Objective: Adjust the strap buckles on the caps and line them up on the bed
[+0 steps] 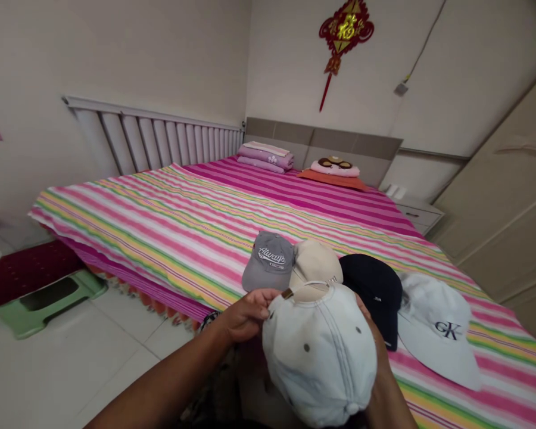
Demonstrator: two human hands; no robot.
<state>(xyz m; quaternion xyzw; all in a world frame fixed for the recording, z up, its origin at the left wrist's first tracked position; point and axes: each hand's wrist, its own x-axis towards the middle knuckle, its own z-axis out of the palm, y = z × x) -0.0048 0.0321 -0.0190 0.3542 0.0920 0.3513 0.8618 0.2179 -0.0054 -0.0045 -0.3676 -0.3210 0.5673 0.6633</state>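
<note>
A pale bluish-white fabric baseball cap [324, 357] sits between both hands, in front of a bed with a pink, yellow, green and white striped cover [161, 220]. The left hand [248, 316] pinches the cap's rim at its 10 o'clock, thumb and fingers closed beside a small brass-coloured buckle [287, 293]; the right hand [380, 342] holds the 3 o'clock side, its fingers mostly hidden behind. The crown tilts so its top button points toward 6 o'clock, the strapped back opening toward 12; dark eyelets and stitched seams mark the cloth. Beyond lie a grey lettered cap [268, 259] at 11 o'clock, a plain beige cap [318, 261] at 12, a black cap [373, 286] between 1 and 2, and a white long-brimmed cap [438, 322] toward 3.
</note>
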